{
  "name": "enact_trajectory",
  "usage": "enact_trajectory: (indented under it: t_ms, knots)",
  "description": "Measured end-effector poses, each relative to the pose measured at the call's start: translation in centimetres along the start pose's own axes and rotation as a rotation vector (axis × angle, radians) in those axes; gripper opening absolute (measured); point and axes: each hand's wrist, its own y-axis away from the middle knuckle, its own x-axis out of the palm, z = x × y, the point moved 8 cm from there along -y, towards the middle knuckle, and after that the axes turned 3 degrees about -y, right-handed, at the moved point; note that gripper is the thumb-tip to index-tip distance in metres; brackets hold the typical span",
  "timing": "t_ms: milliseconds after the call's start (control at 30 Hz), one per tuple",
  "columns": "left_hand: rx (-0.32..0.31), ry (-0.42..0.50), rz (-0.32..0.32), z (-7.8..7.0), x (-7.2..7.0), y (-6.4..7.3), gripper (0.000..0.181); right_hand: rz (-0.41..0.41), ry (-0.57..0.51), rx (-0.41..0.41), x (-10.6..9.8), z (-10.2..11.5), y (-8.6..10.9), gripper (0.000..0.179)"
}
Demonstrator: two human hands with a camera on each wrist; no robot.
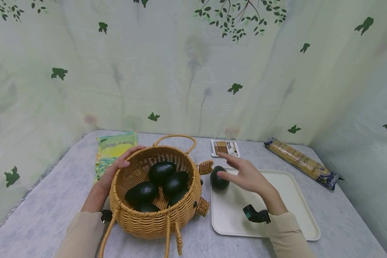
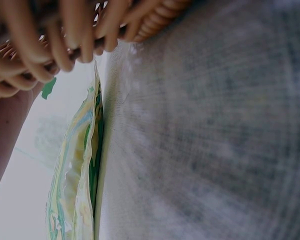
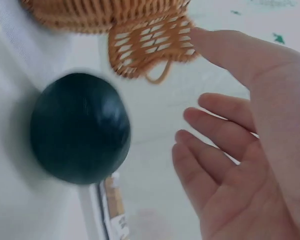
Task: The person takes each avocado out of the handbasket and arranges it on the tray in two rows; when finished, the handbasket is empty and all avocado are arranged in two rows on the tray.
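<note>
A round wicker basket (image 1: 138,222) with several dark green avocados (image 1: 162,172) inside stands left of centre in the head view. My left hand (image 1: 117,168) grips its rim on the left side, fingertips over the edge. At the left end of a white tray (image 1: 290,222) sits one more avocado (image 1: 219,178), right beside the basket. My right hand (image 1: 248,175) hovers over it with fingers spread. In the right wrist view a gap shows between this avocado (image 3: 80,128) and the right hand (image 3: 250,160), whose palm holds nothing.
Behind the left hand lies a green and yellow bag (image 1: 116,147). A small flat packet (image 1: 225,148) is behind the tray, and a long gold package (image 1: 301,162) lies at the back right. A patterned curtain (image 1: 180,71) closes off the table's far side.
</note>
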Motion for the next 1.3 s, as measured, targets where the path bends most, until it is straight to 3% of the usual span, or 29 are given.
enact_trajectory:
  t_ms: [233, 500, 833, 1300]
  knots:
    - [-0.011, 0.007, -0.013, 0.4, -0.3, 0.0, 0.060, -0.036, -0.056, -0.060, 0.0, 2.6, -1.0, 0.061]
    - [-0.016, -0.017, -0.020, 0.6, -0.6, 0.1, 0.060, -0.018, -0.064, -0.116, 0.1, 5.3, -2.7, 0.056]
    - [0.028, 0.054, 0.036, 1.1, -0.7, 0.3, 0.065, 0.078, -0.124, -0.188, 1.3, 7.6, -4.3, 0.053]
    - [0.014, 0.011, 0.004, 0.4, -0.2, 0.1, 0.060, 0.238, -0.120, -0.172, 3.1, 9.7, -6.9, 0.050]
